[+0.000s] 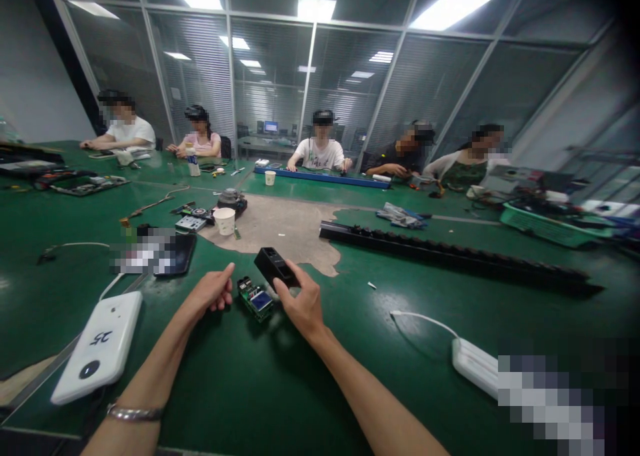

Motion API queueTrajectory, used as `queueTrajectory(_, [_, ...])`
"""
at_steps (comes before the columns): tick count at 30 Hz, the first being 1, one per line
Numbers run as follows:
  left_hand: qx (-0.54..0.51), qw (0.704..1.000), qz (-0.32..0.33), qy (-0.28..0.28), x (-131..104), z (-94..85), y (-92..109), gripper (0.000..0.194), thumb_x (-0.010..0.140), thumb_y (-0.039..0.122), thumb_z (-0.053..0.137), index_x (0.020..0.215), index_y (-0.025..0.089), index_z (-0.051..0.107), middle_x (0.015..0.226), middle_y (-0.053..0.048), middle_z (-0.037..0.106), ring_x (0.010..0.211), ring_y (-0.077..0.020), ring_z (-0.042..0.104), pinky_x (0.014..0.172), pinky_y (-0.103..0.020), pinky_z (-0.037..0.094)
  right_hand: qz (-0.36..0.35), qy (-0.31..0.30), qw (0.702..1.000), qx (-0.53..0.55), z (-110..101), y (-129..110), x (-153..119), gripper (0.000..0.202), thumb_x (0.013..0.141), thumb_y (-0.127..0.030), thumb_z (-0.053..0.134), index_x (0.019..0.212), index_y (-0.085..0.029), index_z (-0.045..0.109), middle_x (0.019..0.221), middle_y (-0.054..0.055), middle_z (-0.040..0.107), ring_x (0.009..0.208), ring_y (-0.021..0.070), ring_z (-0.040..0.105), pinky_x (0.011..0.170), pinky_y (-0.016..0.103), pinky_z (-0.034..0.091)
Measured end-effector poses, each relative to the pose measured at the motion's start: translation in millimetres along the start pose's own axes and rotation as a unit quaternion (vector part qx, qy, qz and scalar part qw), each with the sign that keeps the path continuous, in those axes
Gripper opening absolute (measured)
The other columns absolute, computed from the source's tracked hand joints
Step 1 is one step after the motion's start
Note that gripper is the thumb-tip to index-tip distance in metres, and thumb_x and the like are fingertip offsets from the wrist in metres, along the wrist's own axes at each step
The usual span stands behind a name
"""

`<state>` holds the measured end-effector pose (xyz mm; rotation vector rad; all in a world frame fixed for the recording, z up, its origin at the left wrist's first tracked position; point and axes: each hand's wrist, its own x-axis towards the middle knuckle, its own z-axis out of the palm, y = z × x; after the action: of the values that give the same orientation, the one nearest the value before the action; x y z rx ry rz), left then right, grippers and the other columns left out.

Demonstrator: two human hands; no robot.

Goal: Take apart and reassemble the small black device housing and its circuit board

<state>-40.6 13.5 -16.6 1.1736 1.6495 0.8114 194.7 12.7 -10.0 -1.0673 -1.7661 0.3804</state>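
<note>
My right hand point(306, 303) grips a black box-shaped casing point(273, 264) between thumb and fingers, tilted just above the table. Below the casing, partly in its shadow, a small green circuit board with a blue-lit screen point(261, 301) lies on the green table point(280, 389). To the left of the board is my left hand point(215, 291), thumb raised away from loosely curled fingers, with nothing seen in it. A gap separates that hand from the board.
A white power bank point(103, 346) and a dark tablet-like device point(175, 253) lie at left. A paper cup point(225, 221) stands ahead. A long black bar point(450, 253) crosses the right side, near a white cabled device point(475, 363) and a green basket point(550, 226). Several people sit opposite.
</note>
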Motion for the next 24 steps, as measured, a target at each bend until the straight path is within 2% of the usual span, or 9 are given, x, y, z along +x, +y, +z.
queueTrajectory(5, [-0.001,1.000,0.009,0.006,-1.1,-0.2,0.5,0.066,0.069,0.081,0.031,0.069,0.017,0.050,0.051,-0.003,0.060,0.035,-0.0109,0.048,0.035,-0.020,0.027,-0.124,-0.069,0.990,-0.002,-0.6,-25.4,-9.8,0.048,0.080,-0.034,0.058,0.125,-0.018,0.050,0.111,0.009,0.061,0.097,0.0236,0.057,0.090,0.041,0.044])
queueTrajectory(8, [-0.004,1.000,0.014,0.004,-0.7,-0.7,0.4,0.065,0.068,0.081,0.032,0.069,0.017,0.050,0.050,-0.002,0.060,0.035,-0.0114,0.048,0.035,-0.020,0.027,-0.157,-0.103,0.982,-0.011,1.8,-31.3,-15.1,0.049,0.080,-0.030,0.056,0.127,-0.015,0.048,0.111,0.010,0.061,0.098,0.0237,0.055,0.091,0.041,0.043])
queueTrajectory(15, [-0.003,1.000,0.009,0.004,3.1,-1.3,-2.5,0.064,0.069,0.079,0.034,0.070,0.018,0.050,0.048,-0.002,0.059,0.034,-0.0117,0.048,0.034,-0.020,0.027,-0.148,-0.117,0.981,-0.049,4.5,-29.0,-16.6,0.050,0.081,-0.029,0.054,0.127,-0.013,0.046,0.110,0.012,0.060,0.098,0.0242,0.054,0.093,0.042,0.040])
queueTrajectory(20, [0.001,1.000,0.007,0.003,4.6,-1.4,-3.9,0.063,0.070,0.078,0.035,0.069,0.018,0.050,0.050,-0.003,0.060,0.034,-0.0113,0.049,0.035,-0.020,0.027,-0.139,-0.144,0.977,-0.068,5.0,-26.3,-17.8,0.047,0.079,-0.034,0.058,0.121,-0.015,0.051,0.106,0.010,0.062,0.097,0.0242,0.055,0.090,0.041,0.042])
queueTrajectory(24, [0.001,1.000,0.005,0.002,3.3,-1.0,-2.4,0.063,0.069,0.079,0.035,0.068,0.017,0.050,0.049,-0.003,0.059,0.034,-0.0112,0.048,0.034,-0.020,0.027,-0.129,-0.124,0.982,-0.067,3.3,-27.8,-16.1,0.039,0.081,-0.040,0.058,0.113,-0.017,0.056,0.111,0.010,0.060,0.102,0.0245,0.054,0.092,0.041,0.042])
